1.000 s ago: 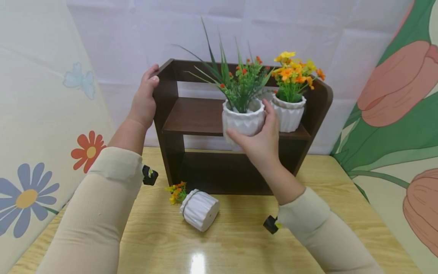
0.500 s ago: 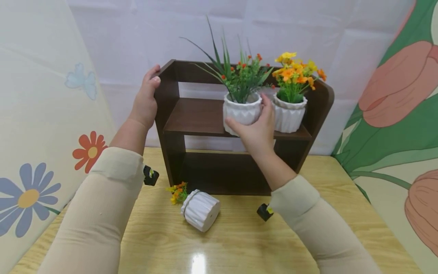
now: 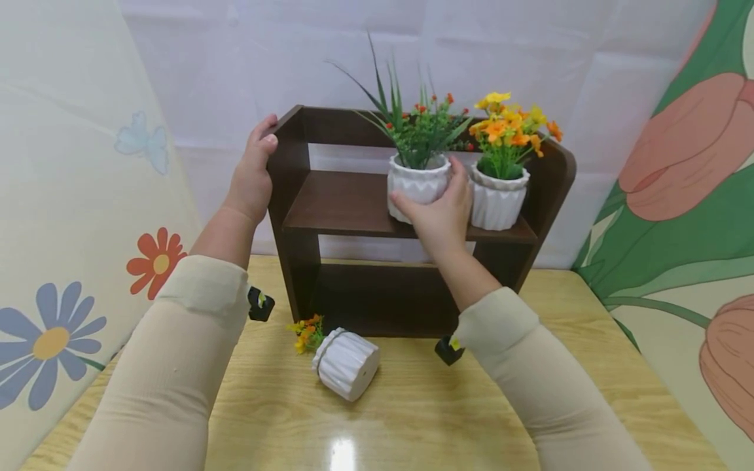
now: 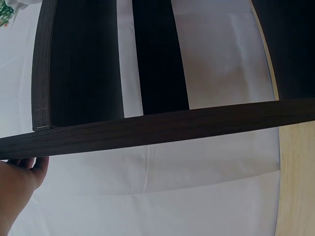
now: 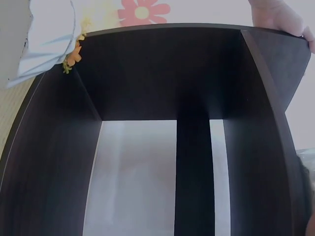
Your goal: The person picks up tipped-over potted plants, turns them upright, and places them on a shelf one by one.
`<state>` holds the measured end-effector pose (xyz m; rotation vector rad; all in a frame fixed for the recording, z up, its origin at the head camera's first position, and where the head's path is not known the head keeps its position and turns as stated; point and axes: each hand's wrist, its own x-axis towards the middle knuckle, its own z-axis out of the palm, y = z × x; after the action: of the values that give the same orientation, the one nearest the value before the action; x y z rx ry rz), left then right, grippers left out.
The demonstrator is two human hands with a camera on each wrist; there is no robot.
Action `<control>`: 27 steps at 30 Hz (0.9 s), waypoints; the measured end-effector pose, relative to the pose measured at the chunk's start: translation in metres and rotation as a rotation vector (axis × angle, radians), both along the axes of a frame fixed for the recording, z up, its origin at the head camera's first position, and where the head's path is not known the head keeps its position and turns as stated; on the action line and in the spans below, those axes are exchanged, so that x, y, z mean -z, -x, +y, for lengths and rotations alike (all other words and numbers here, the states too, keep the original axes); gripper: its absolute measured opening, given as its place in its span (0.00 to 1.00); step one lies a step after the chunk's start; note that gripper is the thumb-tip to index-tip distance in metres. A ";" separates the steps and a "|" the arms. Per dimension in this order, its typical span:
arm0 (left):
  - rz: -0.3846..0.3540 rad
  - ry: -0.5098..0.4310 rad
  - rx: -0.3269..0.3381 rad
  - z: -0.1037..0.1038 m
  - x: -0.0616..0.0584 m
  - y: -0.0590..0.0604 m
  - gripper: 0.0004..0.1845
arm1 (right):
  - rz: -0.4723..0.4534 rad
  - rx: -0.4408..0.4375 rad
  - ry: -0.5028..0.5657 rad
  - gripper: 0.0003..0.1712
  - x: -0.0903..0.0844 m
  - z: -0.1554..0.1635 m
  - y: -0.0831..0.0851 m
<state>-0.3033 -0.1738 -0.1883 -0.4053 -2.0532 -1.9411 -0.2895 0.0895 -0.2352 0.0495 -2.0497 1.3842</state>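
Observation:
My right hand [image 3: 442,212] grips a white ribbed flowerpot [image 3: 417,186] with long green leaves and small red flowers, thumb at its front and fingers round its right side. This pot is upright at the upper board of a dark brown shelf [image 3: 338,199]. Just right of it stands another white flowerpot [image 3: 497,201] with yellow and orange flowers. My left hand [image 3: 250,173] holds the top of the shelf's left side panel; in the left wrist view its fingers [image 4: 40,169] bend at the panel's edge. In the right wrist view the potted plant being held is mostly hidden.
A third white flowerpot [image 3: 346,364] lies on its side on the wooden table [image 3: 283,418] before the shelf, its orange and yellow flowers [image 3: 306,332] pointing left. A white cloth [image 3: 206,52] hangs behind. Flower-painted panels [image 3: 53,196] stand on both sides.
My right hand has moved the leafy, red-flowered pot back and slightly right, from in front of the upper board to onto it. My left hand keeps its place on the side panel.

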 end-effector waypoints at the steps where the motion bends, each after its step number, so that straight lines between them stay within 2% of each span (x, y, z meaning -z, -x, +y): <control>1: 0.000 0.003 0.000 0.000 0.000 0.000 0.29 | -0.005 0.004 -0.002 0.61 0.000 0.000 0.001; 20: 0.002 -0.020 0.014 0.001 -0.001 -0.003 0.29 | -0.091 0.004 -0.034 0.62 -0.004 -0.001 0.002; 27: 0.002 -0.028 0.022 0.000 -0.001 -0.003 0.29 | -0.087 -0.003 -0.038 0.61 -0.004 -0.001 0.002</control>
<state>-0.3004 -0.1735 -0.1871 -0.4250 -2.0259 -1.9785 -0.2918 0.0886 -0.2316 0.0087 -2.1484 1.3706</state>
